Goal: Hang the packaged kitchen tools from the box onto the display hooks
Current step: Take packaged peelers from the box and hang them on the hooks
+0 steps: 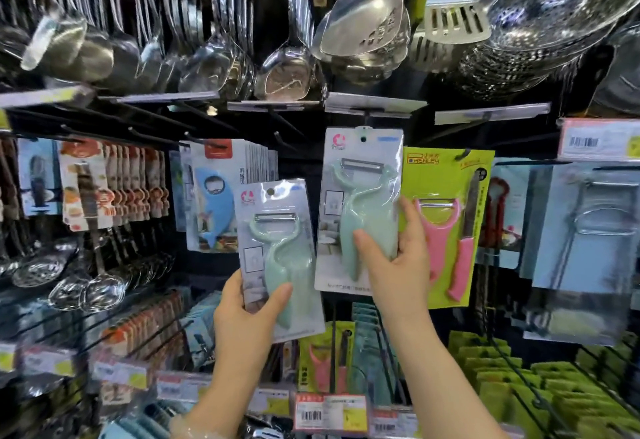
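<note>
My right hand (394, 258) grips the lower part of a packaged mint-green peeler (360, 203), held upright with its hang hole just under a black display hook (369, 116). Whether the hole sits on the hook I cannot tell. My left hand (249, 303) holds a second packaged mint-green peeler (277, 251), lower and to the left, tilted slightly. Another bare black hook (287, 133) sticks out above that pack. The box is not in view.
A lime-green card with a pink peeler and knife (446, 227) hangs right of my right hand. Blue whale-shaped openers (214, 196) hang to the left. Steel ladles and strainers (367, 26) hang overhead. Price tags (329, 411) and more packaged goods fill lower rows.
</note>
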Available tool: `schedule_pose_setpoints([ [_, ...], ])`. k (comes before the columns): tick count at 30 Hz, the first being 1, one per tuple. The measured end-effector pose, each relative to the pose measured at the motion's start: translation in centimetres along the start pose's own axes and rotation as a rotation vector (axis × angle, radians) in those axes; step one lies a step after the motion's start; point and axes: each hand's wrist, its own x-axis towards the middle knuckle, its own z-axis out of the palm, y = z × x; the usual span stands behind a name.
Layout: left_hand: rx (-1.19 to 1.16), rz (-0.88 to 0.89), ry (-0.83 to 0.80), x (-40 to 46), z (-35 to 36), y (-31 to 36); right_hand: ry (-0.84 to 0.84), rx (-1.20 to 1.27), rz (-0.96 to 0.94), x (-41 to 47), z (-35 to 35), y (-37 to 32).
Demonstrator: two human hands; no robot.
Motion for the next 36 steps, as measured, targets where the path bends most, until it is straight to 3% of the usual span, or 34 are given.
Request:
schedule_pose_setpoints([
  [14,-0.069,-0.038,-0.069,3.6,-1.7,-1.3,0.109,-0.146,0.071,0.7,2.2,0.8],
  [22,-0.057,-0.049,-0.144,3.6,-1.4,-2.0,0.004,-0.610,0.083,1.0,3.1,4.0],
  [28,-0.084,0.003,-0.308,2.8,0.3,-2.4,-0.138,-0.224,0.270,-3.8,3.7,4.9],
  [32,-0.150,0.076,-0.396,1.8,1.9,-1.2,-0.030,-0.083,0.199,-5.0,3.2,4.1],
  [36,-0.193,0.125,-0.372,1.7,3.3,0.5,0.054,-0.083,0.060,-4.1,2.5,2.0],
])
